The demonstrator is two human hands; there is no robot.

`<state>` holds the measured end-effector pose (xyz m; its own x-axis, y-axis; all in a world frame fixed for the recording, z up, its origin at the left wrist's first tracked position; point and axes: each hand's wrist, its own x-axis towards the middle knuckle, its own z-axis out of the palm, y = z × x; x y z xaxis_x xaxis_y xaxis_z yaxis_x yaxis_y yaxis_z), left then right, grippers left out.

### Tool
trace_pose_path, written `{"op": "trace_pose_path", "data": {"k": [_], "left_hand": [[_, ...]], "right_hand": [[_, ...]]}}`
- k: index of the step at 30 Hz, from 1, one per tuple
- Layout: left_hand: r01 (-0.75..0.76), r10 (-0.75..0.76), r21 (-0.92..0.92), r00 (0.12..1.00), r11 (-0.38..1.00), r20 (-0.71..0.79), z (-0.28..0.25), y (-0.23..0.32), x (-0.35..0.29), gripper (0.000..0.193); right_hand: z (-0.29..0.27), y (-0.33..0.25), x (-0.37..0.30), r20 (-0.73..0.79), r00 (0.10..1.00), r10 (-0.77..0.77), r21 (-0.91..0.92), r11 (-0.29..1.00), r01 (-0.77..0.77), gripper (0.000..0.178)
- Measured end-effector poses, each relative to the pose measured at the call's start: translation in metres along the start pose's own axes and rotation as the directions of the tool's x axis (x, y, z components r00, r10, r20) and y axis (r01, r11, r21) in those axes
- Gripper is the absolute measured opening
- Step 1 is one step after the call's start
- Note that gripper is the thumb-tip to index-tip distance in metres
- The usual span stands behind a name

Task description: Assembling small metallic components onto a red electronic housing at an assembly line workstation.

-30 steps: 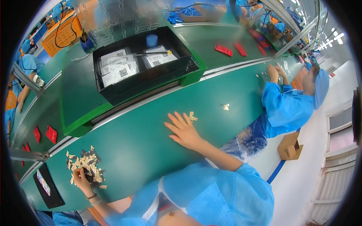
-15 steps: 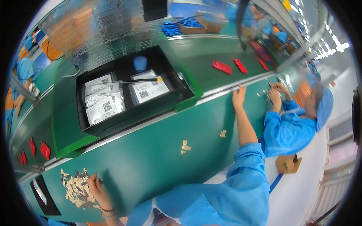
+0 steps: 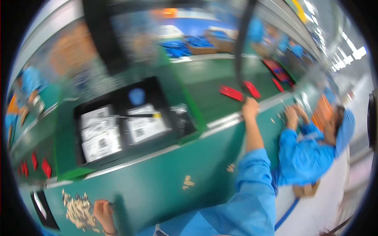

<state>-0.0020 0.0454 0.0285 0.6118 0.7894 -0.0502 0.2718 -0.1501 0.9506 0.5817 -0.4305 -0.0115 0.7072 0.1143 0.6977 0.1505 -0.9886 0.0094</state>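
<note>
While the right hand (image 3: 250,107) grips a flat red card (image 3: 252,89), the curled left hand (image 3: 103,209) touches pale chips (image 3: 78,210).

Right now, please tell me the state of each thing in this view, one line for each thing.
Right hand: stretched out, at the conveyor's edge near a red piece.
Left hand: resting on the green table, beside the pile of small tan parts.
Black tray: open, holding labelled bags.
Co-worker's hands: on the table.
</note>
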Motion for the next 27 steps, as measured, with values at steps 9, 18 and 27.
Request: {"op": "trace_pose_path", "data": {"k": [9, 18, 27], "left_hand": [[-0.010, 0.047, -0.211, 0.984, 0.977, 0.173, 0.055, -0.015, 0.018, 0.016], [0.028, 0.024, -0.294, 0.985, 0.955, 0.172, 0.065, -0.017, 0.019, 0.012], [0.118, 0.034, -0.405, 0.936, 0.907, 0.350, 0.062, -0.015, 0.024, 0.013]], "right_hand": [[0.016, 0.022, -0.006, 0.247, 0.948, 0.199, -0.095, 0.979, -0.181, 0.053], [0.051, 0.037, 0.022, 0.066, 0.929, 0.363, -0.144, 0.925, -0.351, 0.019], [-0.068, 0.015, -0.032, 0.203, 0.978, -0.057, -0.071, 0.995, 0.073, 0.022]]}}
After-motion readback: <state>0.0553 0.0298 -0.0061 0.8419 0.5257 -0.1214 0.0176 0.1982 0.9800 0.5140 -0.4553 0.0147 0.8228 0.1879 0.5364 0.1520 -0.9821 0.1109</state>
